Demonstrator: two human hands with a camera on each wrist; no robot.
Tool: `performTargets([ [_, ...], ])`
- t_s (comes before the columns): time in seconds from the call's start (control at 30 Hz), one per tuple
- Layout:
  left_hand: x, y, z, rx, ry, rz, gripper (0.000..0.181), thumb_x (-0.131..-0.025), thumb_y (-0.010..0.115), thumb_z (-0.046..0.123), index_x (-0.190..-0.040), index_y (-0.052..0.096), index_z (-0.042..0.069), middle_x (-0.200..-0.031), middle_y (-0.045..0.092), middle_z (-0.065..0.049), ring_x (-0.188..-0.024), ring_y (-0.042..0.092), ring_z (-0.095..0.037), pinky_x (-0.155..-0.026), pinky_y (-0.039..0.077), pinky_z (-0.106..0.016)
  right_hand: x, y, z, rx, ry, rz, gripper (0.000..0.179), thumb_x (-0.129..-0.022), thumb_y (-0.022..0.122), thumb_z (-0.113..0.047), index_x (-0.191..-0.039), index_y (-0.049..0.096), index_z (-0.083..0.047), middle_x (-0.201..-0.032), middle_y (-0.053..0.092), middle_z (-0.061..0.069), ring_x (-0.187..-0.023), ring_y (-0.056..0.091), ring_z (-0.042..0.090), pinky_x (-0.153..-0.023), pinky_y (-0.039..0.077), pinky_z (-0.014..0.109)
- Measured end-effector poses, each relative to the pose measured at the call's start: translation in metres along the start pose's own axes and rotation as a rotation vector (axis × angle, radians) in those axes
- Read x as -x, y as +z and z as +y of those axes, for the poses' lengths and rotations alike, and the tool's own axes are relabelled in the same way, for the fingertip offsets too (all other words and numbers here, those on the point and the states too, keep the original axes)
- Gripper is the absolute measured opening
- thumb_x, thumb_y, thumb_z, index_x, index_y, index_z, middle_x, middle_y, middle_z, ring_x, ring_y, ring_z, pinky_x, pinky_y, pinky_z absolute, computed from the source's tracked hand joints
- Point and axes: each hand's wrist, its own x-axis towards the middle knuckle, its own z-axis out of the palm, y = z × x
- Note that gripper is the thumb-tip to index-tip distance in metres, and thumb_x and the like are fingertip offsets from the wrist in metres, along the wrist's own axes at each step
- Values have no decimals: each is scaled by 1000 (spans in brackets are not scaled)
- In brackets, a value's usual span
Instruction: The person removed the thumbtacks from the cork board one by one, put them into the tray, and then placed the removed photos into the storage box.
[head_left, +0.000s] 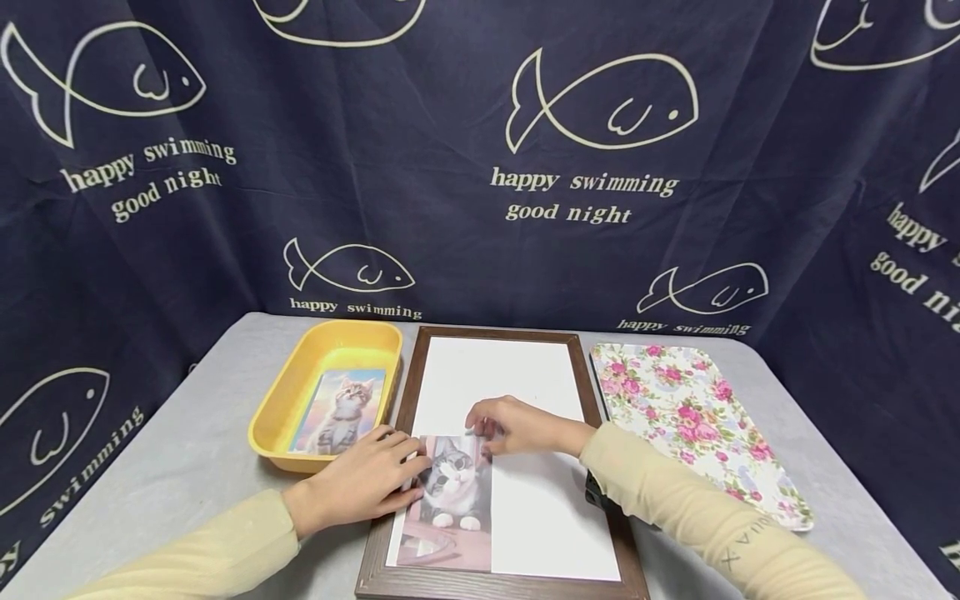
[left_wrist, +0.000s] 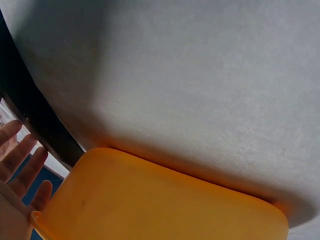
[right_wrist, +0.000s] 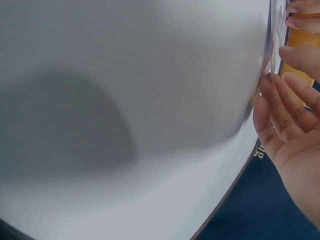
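Note:
A picture of a grey-and-white cat [head_left: 450, 500] lies along the left side of a white board [head_left: 555, 517] inside a dark brown frame [head_left: 592, 392]. My left hand [head_left: 367, 475] touches the picture's left edge, its fingers fairly straight; the left wrist view shows those fingers [left_wrist: 30, 165] spread beside the frame. At the picture's top right corner, my right hand [head_left: 513, 427] pinches the edge with thumb and bent fingertips. In the right wrist view the picture's edge runs past the fingers [right_wrist: 280, 107] of that hand.
Left of the frame stands a yellow tray [head_left: 281, 400] with a kitten picture [head_left: 345, 412] in it. A flower-patterned board [head_left: 690, 417] lies on the right, with a black object [head_left: 597, 493] beside it, partly under my right sleeve. A dark curtain [head_left: 465, 267] hangs behind the grey table [head_left: 202, 425].

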Motion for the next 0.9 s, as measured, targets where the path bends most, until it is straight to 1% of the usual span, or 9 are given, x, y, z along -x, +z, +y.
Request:
performTargets([
  [0.27,0,0,0,-13,-3,5,30,-84,61,39,-105,61,17,-99,61,1,-91,56,-17,-82,42,-35,-3,4,-2,-3,22,-14,29,-75,69,-4,-103,60,-2,-85,62,5,-72,56,10,-66,46,17],
  [0.6,0,-1,0,-3,-19,18,30,-83,61,39,-104,61,17,-100,62,0,-93,56,-17,-84,42,-36,-5,6,-3,8,44,-14,29,-74,70,-4,-101,60,-4,-86,61,4,-72,54,10,-66,45,18],
  [0.9,-3,-12,-5,-11,-41,12,29,-84,61,38,-104,61,17,-102,60,0,-97,55,-18,-86,41,-36,-5,8,-1,-9,56,-16,28,-73,71,-4,-100,61,-5,-86,60,3,-72,53,10,-66,45,17],
])
